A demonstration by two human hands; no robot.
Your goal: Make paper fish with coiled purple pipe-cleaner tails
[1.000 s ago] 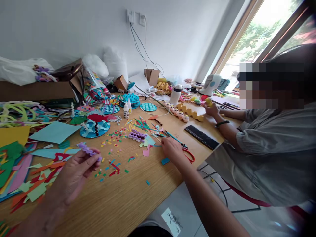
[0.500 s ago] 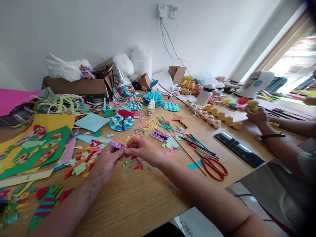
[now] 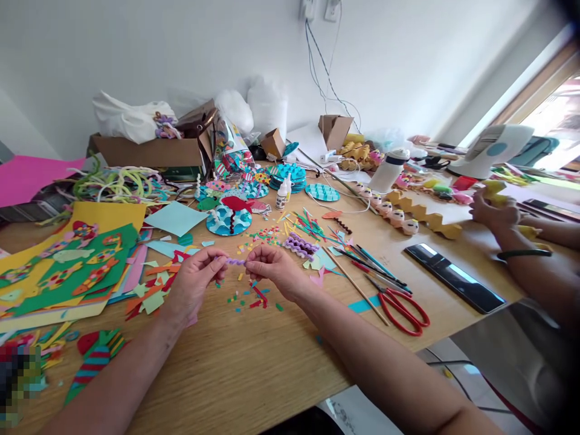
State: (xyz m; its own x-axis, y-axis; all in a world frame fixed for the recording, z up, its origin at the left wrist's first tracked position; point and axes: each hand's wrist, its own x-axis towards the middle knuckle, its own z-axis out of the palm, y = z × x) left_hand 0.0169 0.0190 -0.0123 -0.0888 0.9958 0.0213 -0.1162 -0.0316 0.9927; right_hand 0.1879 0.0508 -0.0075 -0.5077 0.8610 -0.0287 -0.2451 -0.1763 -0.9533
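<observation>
A coiled purple pipe cleaner (image 3: 235, 261) stretches between my two hands above the table. My left hand (image 3: 199, 279) pinches its left end between thumb and fingers. At the other end, my right hand (image 3: 272, 272) grips it the same way. Just beyond the right hand lie several more purple coiled pipe cleaners (image 3: 300, 246) side by side. Small coloured paper bits are scattered under and around both hands. Orange, red and pale green paper scraps (image 3: 156, 284) lie beside my left hand.
Red-handled scissors (image 3: 403, 311), a wooden stick (image 3: 356, 285) and a black phone (image 3: 454, 277) lie at right. Glue bottles (image 3: 281, 194) stand behind a blue disc with a red fish (image 3: 229, 220). Green felt sheets (image 3: 86, 266) are at left. Another person's hand (image 3: 496, 208) holds something yellow.
My hands have moved apart, and the purple pipe cleaner now spans the space between them. The view has shifted slightly, so the scene sits a little further right.
</observation>
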